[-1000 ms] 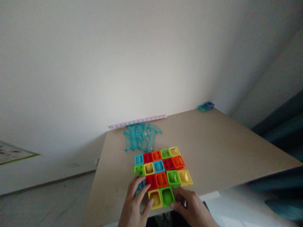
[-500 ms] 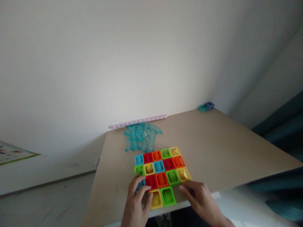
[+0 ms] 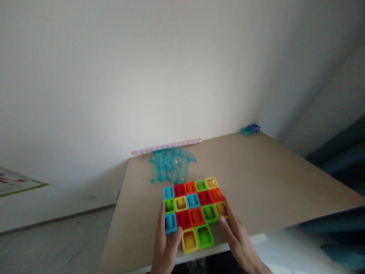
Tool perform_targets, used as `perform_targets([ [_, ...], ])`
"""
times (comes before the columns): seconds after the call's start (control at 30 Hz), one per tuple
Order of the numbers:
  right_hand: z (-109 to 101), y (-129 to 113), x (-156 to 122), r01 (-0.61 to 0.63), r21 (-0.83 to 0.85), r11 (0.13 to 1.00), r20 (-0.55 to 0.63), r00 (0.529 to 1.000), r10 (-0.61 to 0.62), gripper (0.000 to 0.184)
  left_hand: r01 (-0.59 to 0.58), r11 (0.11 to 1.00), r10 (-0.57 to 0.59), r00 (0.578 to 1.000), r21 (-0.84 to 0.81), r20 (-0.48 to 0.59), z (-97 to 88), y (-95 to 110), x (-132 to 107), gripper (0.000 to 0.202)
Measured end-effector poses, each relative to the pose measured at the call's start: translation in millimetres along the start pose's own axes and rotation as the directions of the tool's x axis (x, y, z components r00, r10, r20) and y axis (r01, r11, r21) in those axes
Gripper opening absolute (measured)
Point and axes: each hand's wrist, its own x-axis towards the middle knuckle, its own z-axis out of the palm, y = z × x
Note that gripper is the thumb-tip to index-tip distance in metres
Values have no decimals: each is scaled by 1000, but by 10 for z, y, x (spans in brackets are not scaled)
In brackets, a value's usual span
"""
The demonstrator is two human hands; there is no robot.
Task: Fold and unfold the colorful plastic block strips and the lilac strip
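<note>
Square hollow plastic blocks in red, orange, yellow, green and blue sit edge to edge in a grid near the table's front edge. The front row is shorter than the others, with just a yellow block and a green block. My left hand lies along the grid's left side, fingers stretched, its thumb by the yellow block's upper left corner. On the other side my right hand has its fingers straight along the right edge, with the thumb tip near the lower corner of a yellow block. Both hands are open.
Behind the grid lies a cluster of clear turquoise plastic pieces on the brown table. A lilac patterned strip runs along the wall. Small turquoise and dark blue pieces are at the far right corner.
My fingers have straightened from bent poses on the blocks to lie along the grid's two sides. My right hand has moved up along the right edge. The grid's layout looks the same.
</note>
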Motion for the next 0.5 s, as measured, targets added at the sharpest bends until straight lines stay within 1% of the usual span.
perform_targets([
  [0.1, 22, 10, -5, -5, 1, 1000, 16, 1000, 5, 67, -38, 999, 36, 999, 36, 39, -11, 53, -10, 74],
  [0.2, -3, 37, -13, 17, -38, 999, 44, 999, -15, 70, -136, 978, 127, 990, 157, 64, -52, 103, -7, 62],
  [0.27, -12, 54, -30, 39, -60, 997, 64, 997, -35, 71, -163, 961, 153, 986, 222, 63, -73, 113, -10, 56],
  [0.4, 30, 29, -59, 76, -83, 994, 119, 991, -66, 72, -149, 948, 169, 985, 281, -47, -142, 62, -20, 55],
  [0.5, 117, -51, -40, 125, -99, 987, 167, 980, -107, 76, -128, 943, 158, 985, 306, -72, -268, 2, 8, 54],
])
